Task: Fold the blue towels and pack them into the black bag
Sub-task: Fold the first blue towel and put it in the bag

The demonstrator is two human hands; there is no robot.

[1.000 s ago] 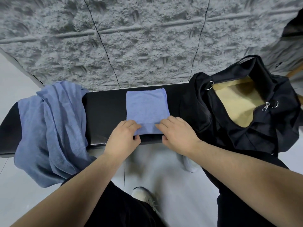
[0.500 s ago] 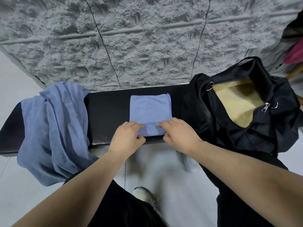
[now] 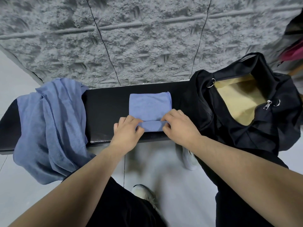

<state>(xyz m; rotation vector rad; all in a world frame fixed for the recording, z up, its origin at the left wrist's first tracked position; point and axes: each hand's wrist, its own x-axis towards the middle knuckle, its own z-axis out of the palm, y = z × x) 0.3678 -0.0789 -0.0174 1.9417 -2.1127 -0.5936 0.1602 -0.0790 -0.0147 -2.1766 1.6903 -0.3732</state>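
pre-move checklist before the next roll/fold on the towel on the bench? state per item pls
1. Left hand grip on the folded towel near edge: ok.
2. Right hand grip on the same edge: ok.
3. Towel flat on the black bench: ok.
4. Black bag mouth open, tan lining showing: ok.
5. Unfolded towels secure: not ok, hanging off the bench end.
6. Bag contents: cannot tell.

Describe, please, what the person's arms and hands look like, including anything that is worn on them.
Both forearms are bare, with no sleeve in view. The left hand and the right hand wear no gloves, and no watch, bracelet or ring shows on either. No cables or markings can be seen on them.
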